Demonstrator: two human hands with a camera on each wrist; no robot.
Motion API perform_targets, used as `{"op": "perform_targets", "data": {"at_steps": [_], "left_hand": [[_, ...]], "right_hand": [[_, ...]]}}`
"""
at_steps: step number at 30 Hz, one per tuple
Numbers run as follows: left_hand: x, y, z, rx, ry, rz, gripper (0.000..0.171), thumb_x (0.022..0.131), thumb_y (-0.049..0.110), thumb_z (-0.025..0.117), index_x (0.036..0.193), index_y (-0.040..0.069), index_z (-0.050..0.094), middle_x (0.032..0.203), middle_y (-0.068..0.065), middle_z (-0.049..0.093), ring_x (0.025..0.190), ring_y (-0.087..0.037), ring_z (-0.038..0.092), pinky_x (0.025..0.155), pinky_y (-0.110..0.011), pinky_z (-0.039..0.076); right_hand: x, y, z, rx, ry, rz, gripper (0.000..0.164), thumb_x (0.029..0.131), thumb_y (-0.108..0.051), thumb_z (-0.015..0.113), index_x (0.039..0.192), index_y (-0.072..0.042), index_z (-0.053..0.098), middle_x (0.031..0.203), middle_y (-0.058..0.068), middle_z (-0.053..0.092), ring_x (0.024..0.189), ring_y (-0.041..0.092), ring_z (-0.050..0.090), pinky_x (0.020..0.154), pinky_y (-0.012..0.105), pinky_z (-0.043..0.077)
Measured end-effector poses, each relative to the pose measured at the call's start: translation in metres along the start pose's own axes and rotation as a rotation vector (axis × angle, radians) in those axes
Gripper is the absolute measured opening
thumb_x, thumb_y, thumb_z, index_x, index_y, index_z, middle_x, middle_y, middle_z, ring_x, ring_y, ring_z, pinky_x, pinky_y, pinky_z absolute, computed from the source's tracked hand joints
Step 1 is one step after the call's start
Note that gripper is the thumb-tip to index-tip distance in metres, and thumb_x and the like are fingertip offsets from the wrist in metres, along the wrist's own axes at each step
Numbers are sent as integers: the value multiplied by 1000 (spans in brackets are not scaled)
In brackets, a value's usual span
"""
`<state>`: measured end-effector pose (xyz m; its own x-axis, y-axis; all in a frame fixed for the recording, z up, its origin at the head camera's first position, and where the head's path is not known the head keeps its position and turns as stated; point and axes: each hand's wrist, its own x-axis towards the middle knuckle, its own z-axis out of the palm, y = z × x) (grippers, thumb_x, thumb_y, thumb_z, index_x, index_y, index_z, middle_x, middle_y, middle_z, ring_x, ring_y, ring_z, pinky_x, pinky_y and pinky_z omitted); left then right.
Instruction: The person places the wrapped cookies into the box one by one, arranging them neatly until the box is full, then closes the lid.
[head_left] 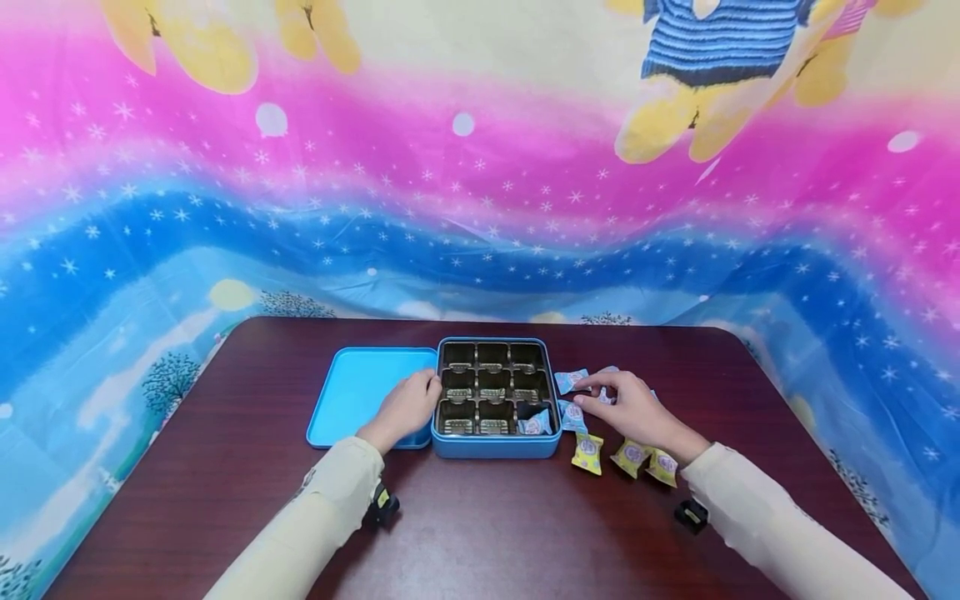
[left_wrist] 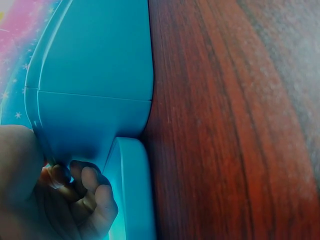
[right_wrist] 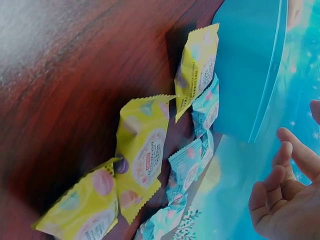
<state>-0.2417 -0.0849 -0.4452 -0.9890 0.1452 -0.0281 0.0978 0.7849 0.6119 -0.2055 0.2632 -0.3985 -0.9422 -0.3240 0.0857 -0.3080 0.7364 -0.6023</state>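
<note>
A blue box [head_left: 495, 448] with a dark, nine-compartment insert stands mid-table. My left hand [head_left: 408, 408] grips the rim of its left wall, fingers curled, as the left wrist view also shows. One light-blue candy packet [head_left: 535, 423] lies in the near-right compartment. Right of the box, my right hand [head_left: 633, 408] hovers over several light-blue candy packets [head_left: 572, 417], thumb and forefinger apart, the fingertips close to a packet by the box wall. No packet shows between its fingers in the right wrist view. Three yellow candy packets [head_left: 587, 454] lie nearer me.
A blue lid [head_left: 363, 392] lies left of the box, partly behind my left hand. The dark wooden table [head_left: 480, 533] backs onto a patterned cloth [head_left: 480, 192]. Each wrist wears a small black device [head_left: 692, 515].
</note>
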Motion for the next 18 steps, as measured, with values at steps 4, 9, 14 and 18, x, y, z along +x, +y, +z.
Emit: {"op": "perform_targets", "data": {"at_steps": [4,9,14,18], "left_hand": [[0,1,0,-4,-2,-9,33,109,28,36,85,14,54,72,-5,49,62,-20,47,59,-33,38],[0,1,1,-16,-8,-14,33,109,29,36,85,14,53,72,-5,49,61,-20,47,58,-33,38],[0,1,1,-10,-3,-10,33,109,28,36,84,13,53,73,-5,49,62,-21,47,59,-33,38],[0,0,0,-14,0,-8,32,108,28,37,87,14,55,73,-5,50,64,-20,48,61,-33,39]], "right_hand": [[-1,3,-1,2,-4,1,30,97,-28,68,119,-9,73,91,2,61,70,19,46,57,29,37],[-1,10,0,14,-7,13,30,98,-27,68,121,-8,72,90,4,61,64,22,46,54,28,38],[0,15,2,4,-2,20,34,97,-29,68,120,-5,72,88,4,59,59,19,45,52,28,38],[0,18,6,-19,11,62,34,96,-31,69,116,-5,72,89,4,59,59,14,44,53,28,38]]}}
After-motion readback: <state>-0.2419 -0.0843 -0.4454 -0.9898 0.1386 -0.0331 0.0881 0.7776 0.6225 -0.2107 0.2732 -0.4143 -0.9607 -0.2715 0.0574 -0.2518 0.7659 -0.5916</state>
